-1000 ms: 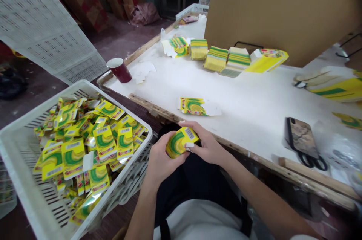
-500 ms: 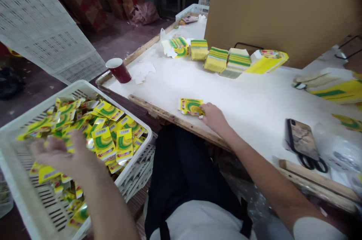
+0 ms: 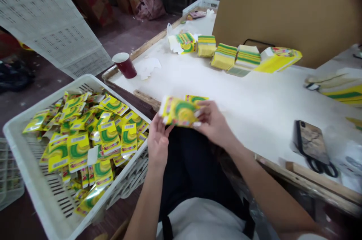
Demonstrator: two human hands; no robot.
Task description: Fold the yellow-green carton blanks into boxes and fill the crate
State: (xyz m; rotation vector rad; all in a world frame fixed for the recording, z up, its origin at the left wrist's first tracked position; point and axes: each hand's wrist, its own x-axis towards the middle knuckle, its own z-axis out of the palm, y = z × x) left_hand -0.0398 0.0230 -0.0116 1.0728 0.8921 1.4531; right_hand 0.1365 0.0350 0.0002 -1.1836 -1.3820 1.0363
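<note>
A small yellow-and-green cardboard box [image 3: 181, 112], slightly blurred, is held up over the table's front edge and my lap. My left hand [image 3: 158, 140] grips its left end, fingers behind it and thumb near its lower edge. At the other end, my right hand [image 3: 213, 123] has its fingers closed on the box. Another box of the same look [image 3: 196, 98] lies on the table just behind, partly covered by the held one. To my left, a white plastic basket [image 3: 24, 191] contains many such boxes in a loose heap.
A row of yellow-green carton stacks [image 3: 223, 55] stands along the back of the white table [image 3: 254, 108], before a large cardboard sheet [image 3: 283, 14]. A dark red cup [image 3: 126, 67] is at the left corner. On the right lie a phone [image 3: 311, 140] and scissors [image 3: 322, 166].
My left hand has moved right from over the basket to the box in front of me. My right hand now holds a box lifted above the table. The view has shifted slightly.
</note>
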